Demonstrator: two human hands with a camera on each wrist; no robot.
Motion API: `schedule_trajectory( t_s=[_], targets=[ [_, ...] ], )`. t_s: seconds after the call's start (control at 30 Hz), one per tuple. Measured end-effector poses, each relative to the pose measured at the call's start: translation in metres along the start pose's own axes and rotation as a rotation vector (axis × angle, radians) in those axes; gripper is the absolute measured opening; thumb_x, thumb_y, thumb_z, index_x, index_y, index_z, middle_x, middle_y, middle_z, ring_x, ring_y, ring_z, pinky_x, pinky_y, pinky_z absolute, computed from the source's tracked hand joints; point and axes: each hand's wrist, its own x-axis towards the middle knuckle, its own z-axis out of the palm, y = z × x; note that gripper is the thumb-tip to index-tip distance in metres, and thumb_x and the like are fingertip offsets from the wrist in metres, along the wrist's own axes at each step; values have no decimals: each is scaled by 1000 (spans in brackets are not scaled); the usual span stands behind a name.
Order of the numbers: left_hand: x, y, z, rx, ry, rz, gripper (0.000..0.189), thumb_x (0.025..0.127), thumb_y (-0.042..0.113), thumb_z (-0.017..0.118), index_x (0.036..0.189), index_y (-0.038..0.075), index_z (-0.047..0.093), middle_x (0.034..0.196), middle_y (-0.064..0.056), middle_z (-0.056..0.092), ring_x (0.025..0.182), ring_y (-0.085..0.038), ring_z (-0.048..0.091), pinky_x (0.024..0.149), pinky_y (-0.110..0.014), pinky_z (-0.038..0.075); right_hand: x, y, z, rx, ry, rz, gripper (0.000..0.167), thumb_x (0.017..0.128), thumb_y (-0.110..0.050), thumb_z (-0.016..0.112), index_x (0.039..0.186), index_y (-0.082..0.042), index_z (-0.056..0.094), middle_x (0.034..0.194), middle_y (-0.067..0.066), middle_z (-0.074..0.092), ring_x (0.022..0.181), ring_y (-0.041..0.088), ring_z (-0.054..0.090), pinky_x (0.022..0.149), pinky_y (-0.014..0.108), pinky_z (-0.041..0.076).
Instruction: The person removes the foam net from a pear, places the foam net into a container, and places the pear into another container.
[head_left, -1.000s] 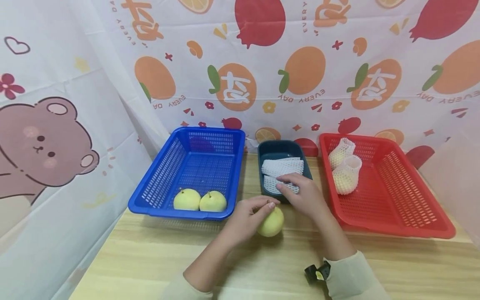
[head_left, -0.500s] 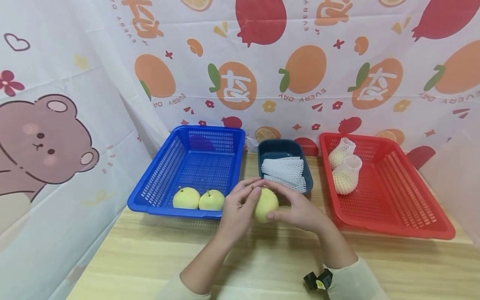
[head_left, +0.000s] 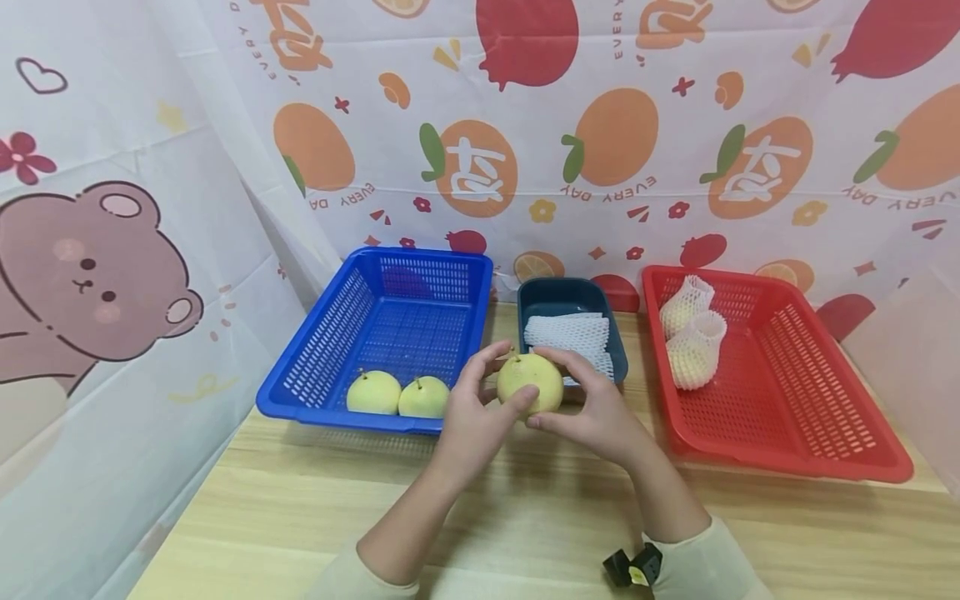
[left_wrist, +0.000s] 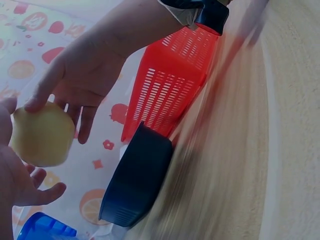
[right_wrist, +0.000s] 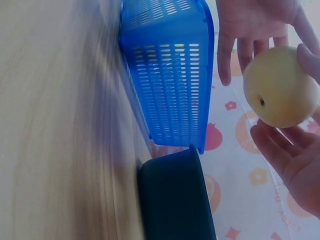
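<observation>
While I hold the pear (head_left: 532,382) between both hands in the head view, light pressure seems best, since I judge its skin could bruise. My left hand (head_left: 472,421) has its thumb across the near side; my right hand (head_left: 600,421) grips with thumb low and fingers above. To turn it well, I'd let one hand bear the weight while the other shifts, sparing the stem (head_left: 514,353). Only this view shows me the foam sleeves (head_left: 567,332) lying in the green tray (head_left: 558,296).

The left wrist view gives me just the tray's outside, but makes plain what the head view leaves unsure: the pear is raised well apart from the worktop (left_wrist: 235,150).

In the right wrist view, I find a dark hollow (right_wrist: 262,102) on the pear, which the head view doesn't show, and the blue basket's slotted wall (right_wrist: 167,90) from outside.
</observation>
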Motion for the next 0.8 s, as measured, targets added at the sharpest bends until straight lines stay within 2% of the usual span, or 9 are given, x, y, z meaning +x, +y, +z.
schedule_trajectory(
  t_s=[0.1,0.2,0.33,0.5,0.57,0.67,0.8],
  targets=[
    [-1,1,0,13,-5,-37,66,80,39,81,138,32,49,136,10,50,126,-15,47,97,-43,51,0,-4,2,15,35,-17,75,77,-21,86,142,-26,49,139,-5,51,120,19,52,92,35,56],
    [-2,2,-1,-15,-8,-47,68,80,35,82,139,25,50,135,9,51,125,-15,47,92,-39,54,1,-6,5,9,58,-26,74,76,-21,86,140,-27,49,138,-6,50,121,18,50,91,35,56],
    [-2,3,-4,-67,-14,-25,64,82,27,81,137,18,51,133,3,54,122,-17,52,89,-35,56,2,-8,6,18,52,-31,75,77,-22,86,140,-30,47,141,-6,48,124,19,49,93,34,55],
    [-1,7,-9,-81,-34,11,56,87,22,76,137,19,51,134,2,56,116,-19,57,91,-37,53,4,-12,5,131,11,-30,67,84,-15,78,141,-27,46,143,-3,47,127,26,51,97,35,53],
    [0,10,-13,-71,-48,21,54,88,22,73,138,20,50,135,4,56,116,-18,57,92,-39,50,5,-14,6,168,6,-30,63,86,-13,76,141,-25,48,142,-2,48,127,26,52,96,36,53],
    [1,14,-20,-40,-78,25,54,91,24,70,140,22,48,138,6,54,121,-17,54,97,-41,48,9,-18,12,174,42,-48,61,85,-12,77,139,-23,52,140,-3,51,126,23,52,95,36,54],
    [3,24,-35,86,-99,-3,57,89,37,72,140,32,48,142,11,48,123,-18,52,97,-43,51,16,-25,27,145,134,-95,61,82,-12,80,136,-22,55,138,-4,53,126,18,51,93,39,55]
  ],
)
